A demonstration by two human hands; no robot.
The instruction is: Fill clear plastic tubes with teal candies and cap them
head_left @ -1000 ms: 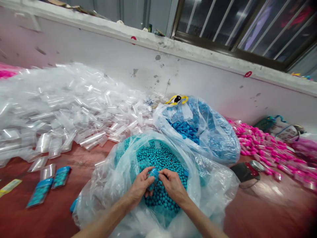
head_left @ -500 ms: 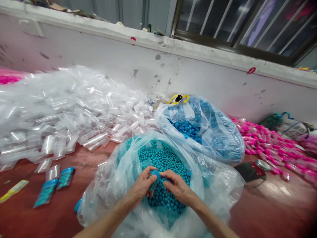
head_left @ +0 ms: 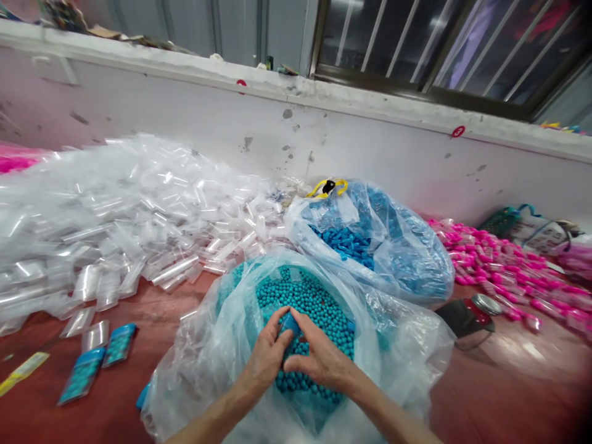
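My left hand (head_left: pixel 262 356) grips a small container with a blue cap (head_left: pixel 290 324), held upright over a plastic bag of teal beads (head_left: pixel 303 296). My right hand (head_left: pixel 326 357) closes round the other side, its fingertips against the cap and its thumb lower down. Most of the container's body is hidden by my fingers. The beads' clear bag (head_left: pixel 194 364) spreads open on the red tabletop. Behind it sits a second bag (head_left: pixel 411 265), with loose blue caps (head_left: pixel 349 243) inside.
A large heap of clear flat tubes (head_left: pixel 139 209) covers the left. Two filled teal containers (head_left: pixel 83 373) lie on the red table (head_left: pixel 124 407) near a yellow strip (head_left: pixel 23 373). Pink pieces (head_left: pixel 499 259) are piled at the right, beside a dark object with a round metal part (head_left: pixel 485 303).
My right hand has moved from beside the blue cap to its top and side, with its index finger now stretched to the cap. The camera view has shifted slightly.
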